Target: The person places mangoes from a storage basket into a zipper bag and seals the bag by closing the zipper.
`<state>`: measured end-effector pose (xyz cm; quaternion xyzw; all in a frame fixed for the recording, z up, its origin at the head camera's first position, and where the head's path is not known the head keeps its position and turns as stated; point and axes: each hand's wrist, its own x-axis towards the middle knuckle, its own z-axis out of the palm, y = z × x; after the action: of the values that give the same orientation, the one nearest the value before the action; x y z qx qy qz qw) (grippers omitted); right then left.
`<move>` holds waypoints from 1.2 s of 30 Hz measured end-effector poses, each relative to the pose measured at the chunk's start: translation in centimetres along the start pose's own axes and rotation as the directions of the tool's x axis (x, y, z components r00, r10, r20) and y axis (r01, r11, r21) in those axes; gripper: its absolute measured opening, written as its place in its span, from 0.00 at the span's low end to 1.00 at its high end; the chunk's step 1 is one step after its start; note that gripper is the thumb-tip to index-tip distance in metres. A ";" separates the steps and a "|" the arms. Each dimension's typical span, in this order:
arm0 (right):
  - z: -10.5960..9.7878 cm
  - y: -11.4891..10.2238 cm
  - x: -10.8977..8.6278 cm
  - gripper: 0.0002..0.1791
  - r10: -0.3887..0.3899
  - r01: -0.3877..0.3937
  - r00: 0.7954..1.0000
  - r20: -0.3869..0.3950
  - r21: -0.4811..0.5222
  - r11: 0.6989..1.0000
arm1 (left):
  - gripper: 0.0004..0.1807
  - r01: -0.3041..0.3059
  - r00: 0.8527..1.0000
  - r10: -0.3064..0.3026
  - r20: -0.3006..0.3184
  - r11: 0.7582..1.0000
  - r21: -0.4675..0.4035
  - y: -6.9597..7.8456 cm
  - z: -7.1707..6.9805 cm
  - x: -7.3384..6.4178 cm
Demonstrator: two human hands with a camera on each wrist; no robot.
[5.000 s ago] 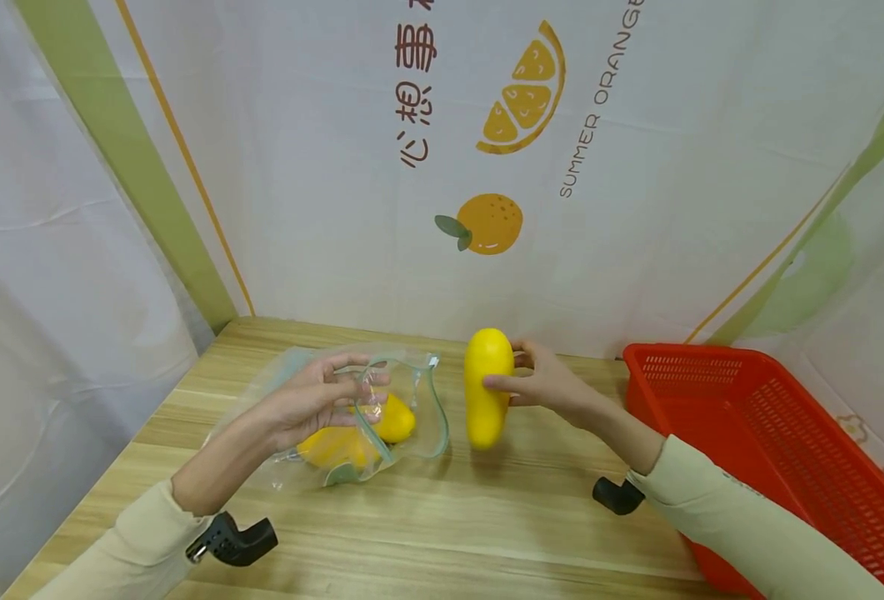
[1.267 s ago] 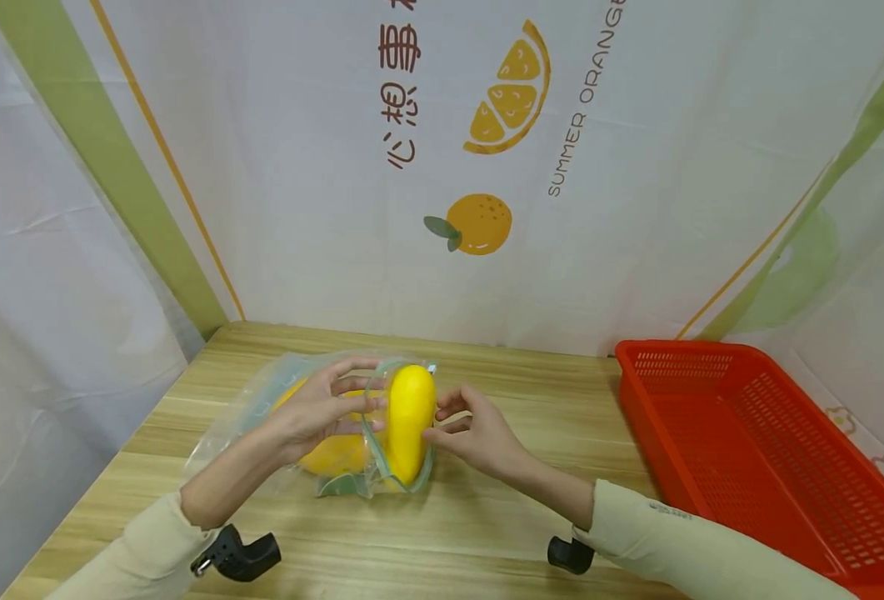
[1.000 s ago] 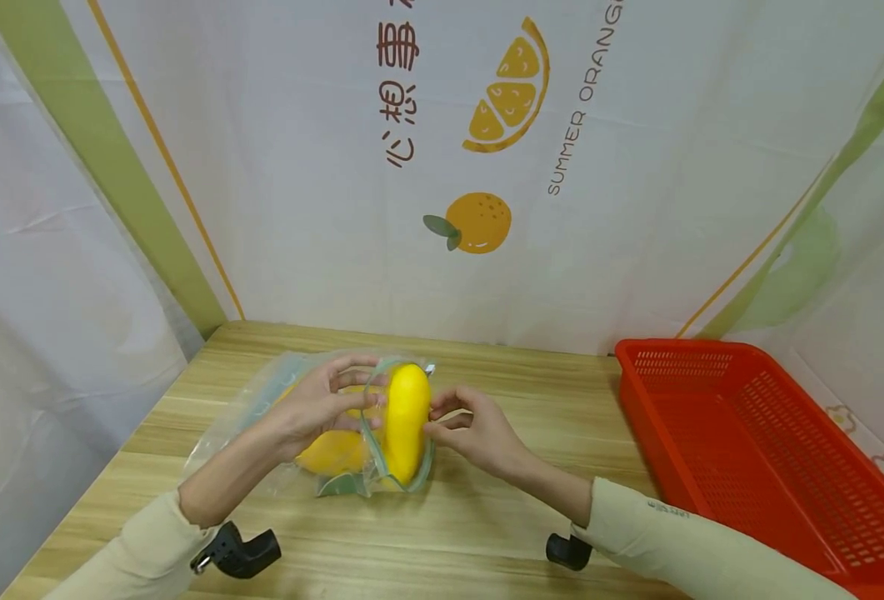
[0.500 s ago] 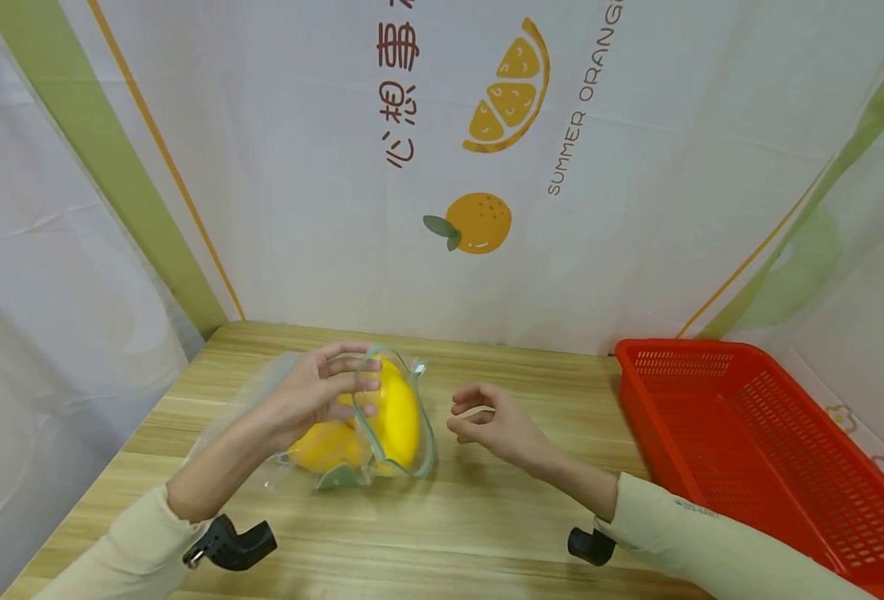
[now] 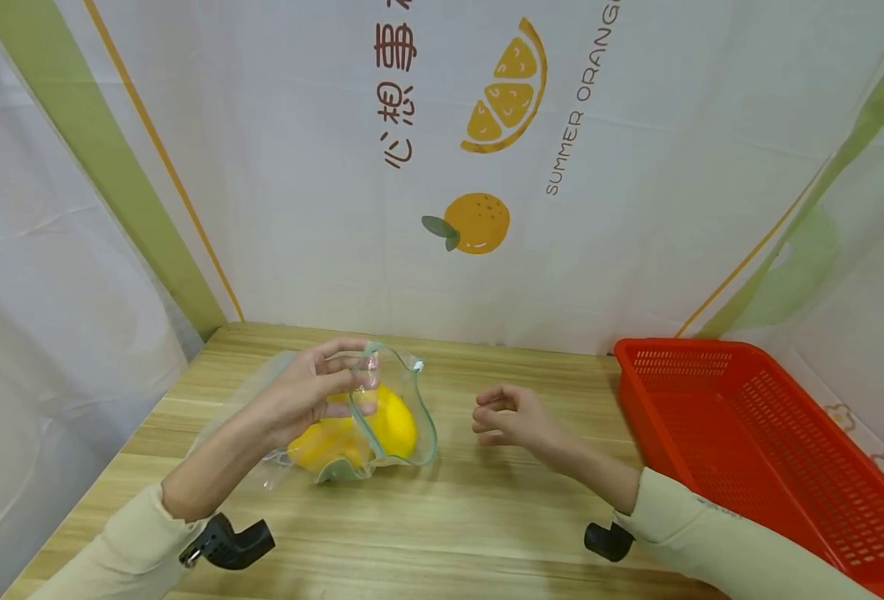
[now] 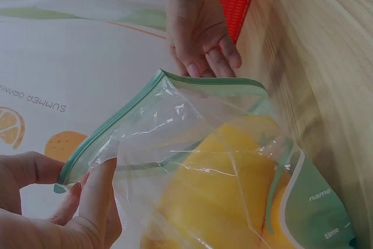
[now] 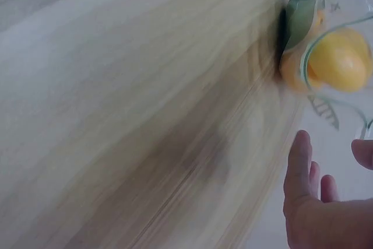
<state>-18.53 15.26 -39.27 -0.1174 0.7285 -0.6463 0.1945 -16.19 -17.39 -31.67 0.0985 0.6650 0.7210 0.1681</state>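
Note:
A clear zip bag (image 5: 428, 421) with a green seal lies on its side on the table, its mouth spread towards the right. Inside are yellow mangoes (image 5: 397, 425), some partly hidden by the left hand and the film. My left hand (image 5: 307, 396) pinches the upper rim of the bag's mouth; the left wrist view shows the thumb and fingers on the green seal (image 6: 116, 121). Apart from the bag, to its right, my right hand (image 5: 520, 421) hovers with loosely bent fingers and nothing in them. In the right wrist view its fingers (image 7: 299, 173) point towards the bag.
A red plastic basket (image 5: 640, 400) stands at the right of the wooden table (image 5: 442, 533), with no items seen in it. A white curtain (image 5: 322, 250) with orange prints hangs behind the table's back edge.
The right hand brought a mango from the right into the bag's mouth, let it go and drew back right. That mango has sunk deeper into the bag; the left hand stays at the rim.

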 end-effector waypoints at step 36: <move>0.5 -2.0 0.3 0.06 -0.059 0.055 0.994 0.090 0.046 0.997 | 0.27 -0.062 0.996 0.066 0.053 0.995 -0.075 3.2 0.8 -0.1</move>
<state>-18.72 14.43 -37.42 -0.1634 0.7009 -0.6612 0.2116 -16.17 -16.83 -28.39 0.1332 0.6299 0.7468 0.1668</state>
